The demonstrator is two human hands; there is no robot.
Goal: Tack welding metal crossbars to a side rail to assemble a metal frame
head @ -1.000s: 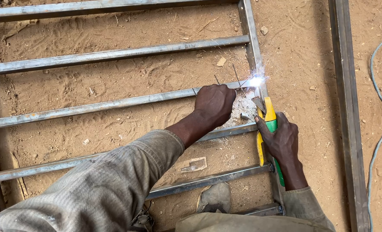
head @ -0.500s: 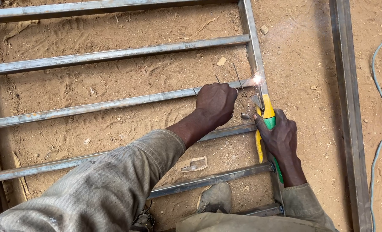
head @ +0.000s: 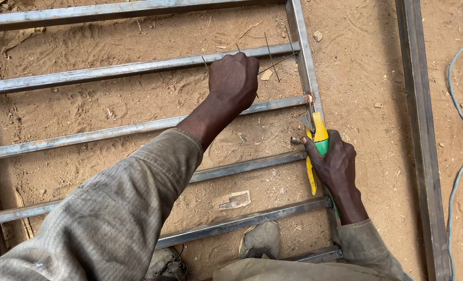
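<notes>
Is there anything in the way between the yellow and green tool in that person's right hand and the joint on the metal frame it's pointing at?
Nothing visible. The right hand holds the yellow and green electrode holder, whose tip sits right at the joint where a crossbar meets the frame's upright bar. The left hand, gripping thin rods, is off to the side.

frame bars: dull grey metal | holder: glossy plastic | ground: rough sand
</notes>
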